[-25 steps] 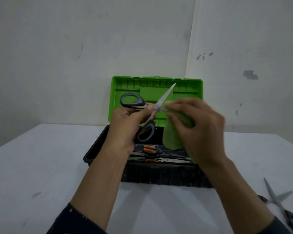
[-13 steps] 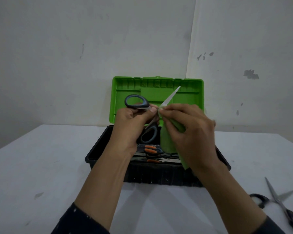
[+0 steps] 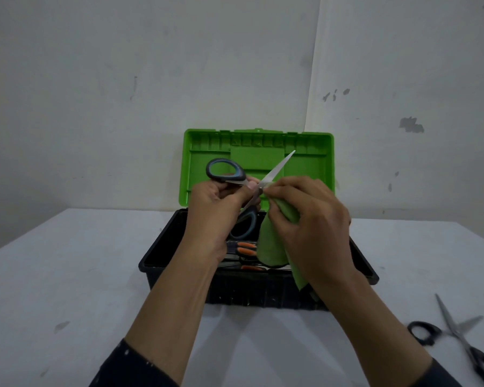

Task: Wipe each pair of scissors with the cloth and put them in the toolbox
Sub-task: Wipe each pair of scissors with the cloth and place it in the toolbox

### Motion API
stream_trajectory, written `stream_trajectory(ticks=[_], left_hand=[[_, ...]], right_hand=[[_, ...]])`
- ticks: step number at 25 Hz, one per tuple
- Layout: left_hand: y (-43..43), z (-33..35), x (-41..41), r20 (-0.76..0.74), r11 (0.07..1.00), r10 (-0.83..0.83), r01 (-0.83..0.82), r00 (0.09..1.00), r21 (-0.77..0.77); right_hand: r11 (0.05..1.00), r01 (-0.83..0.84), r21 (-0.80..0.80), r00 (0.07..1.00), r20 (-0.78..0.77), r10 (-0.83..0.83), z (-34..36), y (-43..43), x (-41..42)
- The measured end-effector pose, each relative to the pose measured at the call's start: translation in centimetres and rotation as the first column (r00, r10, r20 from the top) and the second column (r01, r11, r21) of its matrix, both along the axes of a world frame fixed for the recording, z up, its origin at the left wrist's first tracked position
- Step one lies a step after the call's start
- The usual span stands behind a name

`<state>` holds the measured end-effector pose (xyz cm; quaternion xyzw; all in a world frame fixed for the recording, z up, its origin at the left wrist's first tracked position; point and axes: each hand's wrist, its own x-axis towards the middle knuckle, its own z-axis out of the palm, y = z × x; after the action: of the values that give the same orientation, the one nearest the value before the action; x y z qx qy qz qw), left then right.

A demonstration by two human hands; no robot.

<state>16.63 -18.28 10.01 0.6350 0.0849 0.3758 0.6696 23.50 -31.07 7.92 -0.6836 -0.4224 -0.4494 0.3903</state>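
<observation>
Now, scissors: blade slants from centre toward upper right.
Left hand: grips them at the pivot.
Right hand: pinches cloth on blade's base.

A black plastic toolbox stands mid-table on a white table, its green hinged lid upright at the back. Above the open tray, a left hand holds grey-handled steel scissors; a right hand pinches a green cloth just right of them. Orange-handled scissors lie inside the tray. Black-handled scissors lie on the table, right of the toolbox and nearer the camera.
</observation>
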Motion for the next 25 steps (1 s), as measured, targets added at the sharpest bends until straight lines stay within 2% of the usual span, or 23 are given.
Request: stream_trajectory(ticks=[3, 7, 10, 13, 14, 16, 19, 22, 25], left_hand=[[0.2, 0.2, -0.2, 0.001, 0.999, 0.022, -0.022, 1.000, -0.036], [2.8, 0.9, -1.0, 0.029, 0.992, 0.037, -0.033, 0.999, -0.121], [3.3, 0.9, -1.3, 0.004, 0.994, 0.011, -0.010, 1.000, -0.104], [3.1, 0.8, -1.1, -0.021, 0.994, -0.019, 0.016, 1.000, -0.105], [3.1, 0.7, -1.1, -0.036, 0.995, -0.026, 0.022, 0.999, -0.094], [3.3, 0.7, -1.3, -0.077, 0.996, -0.051, 0.045, 0.996, -0.075], [3.2, 0.7, -1.3, -0.157, 0.995, -0.094, 0.087, 0.983, -0.052], [2.3, 0.7, -1.1, -0.217, 0.992, -0.126, 0.127, 0.968, -0.012], [1.5, 0.6, -1.0, -0.214, 0.993, -0.088, 0.104, 0.973, 0.061]], right_hand=[[1.000, 0.014, 0.002, 1.000, -0.023, -0.013, -0.5, -0.3, 1.0], [0.995, 0.086, 0.051, 0.985, -0.157, -0.077, -0.6, -3.0, 4.3], [0.990, -0.025, 0.137, 0.981, -0.187, 0.051, 0.8, -3.4, 3.7], [0.982, -0.184, -0.037, 0.968, -0.180, 0.175, 0.8, -2.3, 2.4], [0.982, -0.169, -0.081, 0.969, -0.196, 0.151, 0.6, -2.3, 2.7], [0.995, -0.080, -0.064, 0.975, -0.214, 0.065, 0.9, -3.1, 3.5], [0.998, -0.047, 0.040, 0.991, -0.124, 0.052, 2.0, -3.9, 3.0], [0.982, -0.154, -0.108, 0.986, 0.055, 0.160, 1.6, -2.0, 1.0], [0.957, -0.180, -0.226, 0.973, 0.101, 0.207, 0.2, -0.2, 0.4]])
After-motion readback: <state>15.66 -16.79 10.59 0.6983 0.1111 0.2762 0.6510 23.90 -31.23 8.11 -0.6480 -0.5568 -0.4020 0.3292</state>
